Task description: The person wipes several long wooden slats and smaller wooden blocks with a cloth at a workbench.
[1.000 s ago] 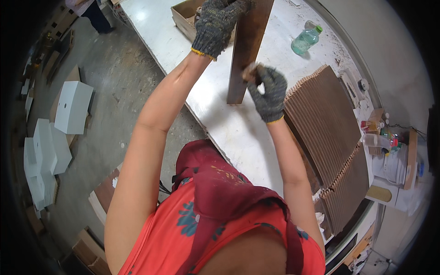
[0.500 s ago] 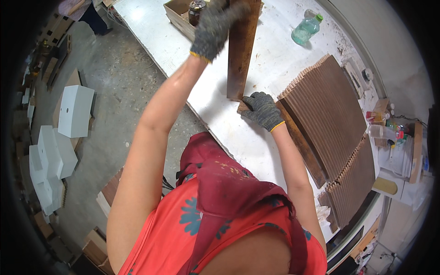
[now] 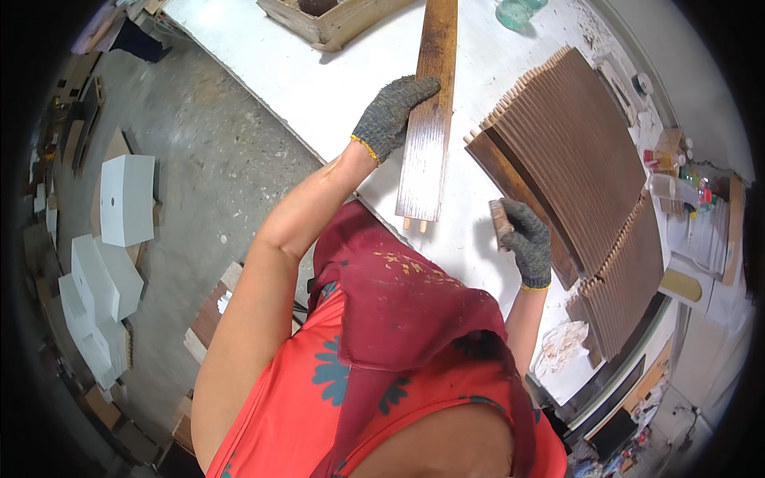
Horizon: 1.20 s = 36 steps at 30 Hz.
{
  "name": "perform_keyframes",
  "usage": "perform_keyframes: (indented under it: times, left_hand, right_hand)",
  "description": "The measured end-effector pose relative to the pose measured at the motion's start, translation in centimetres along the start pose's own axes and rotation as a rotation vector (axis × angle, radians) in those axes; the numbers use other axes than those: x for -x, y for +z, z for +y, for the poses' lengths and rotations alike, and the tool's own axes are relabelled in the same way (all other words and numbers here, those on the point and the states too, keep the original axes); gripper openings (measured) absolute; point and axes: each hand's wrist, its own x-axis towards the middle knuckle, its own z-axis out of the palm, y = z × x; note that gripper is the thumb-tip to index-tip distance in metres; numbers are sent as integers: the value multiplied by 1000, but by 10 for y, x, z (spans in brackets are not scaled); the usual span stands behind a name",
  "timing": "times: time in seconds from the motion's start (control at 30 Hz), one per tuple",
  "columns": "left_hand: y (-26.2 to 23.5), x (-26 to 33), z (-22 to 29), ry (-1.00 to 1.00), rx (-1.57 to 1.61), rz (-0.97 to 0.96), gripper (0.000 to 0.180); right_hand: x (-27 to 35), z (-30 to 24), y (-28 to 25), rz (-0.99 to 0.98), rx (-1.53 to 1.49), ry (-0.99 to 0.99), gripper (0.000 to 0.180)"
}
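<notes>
Gripping a brown board [image 3: 426, 163], the left hand [image 3: 392, 118] is curling over its edge.
The board is extending past the left fingers both ways; the right hand [image 3: 529, 243] is clasping a small block [image 3: 500, 225].

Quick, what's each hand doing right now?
Left hand: closed, holding a glossy brown wooden board.
Right hand: closed, holding a small brown block.

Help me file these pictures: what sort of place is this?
Probably a woodworking shop: the gloved left hand holds a brown plank with wooden pegs at its end, and many brown slats lie close together on a white worktable.
</notes>
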Motion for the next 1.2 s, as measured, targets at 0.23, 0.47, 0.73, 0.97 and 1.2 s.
perform_keyframes:
  times: [0.23,0.47,0.73,0.97,1.2]
  left_hand:
    - [22,23,-1,6,108,-96,34]
    - [45,37,2,-396,839,-12,48]
    - [52,35,-3,-353,749,14,44]
    - [55,41,2,-342,618,20,45]
    - [51,38,3,-334,535,39,43]
  right_hand:
    - [19,27,16,204,-380,-133,62]
    - [33,0,39,238,-324,-156,57]
    - [33,-78,76,174,705,-668,58]
    - [17,-101,93,11,955,-629,52]
    - [30,-103,60,50,1151,-608,45]
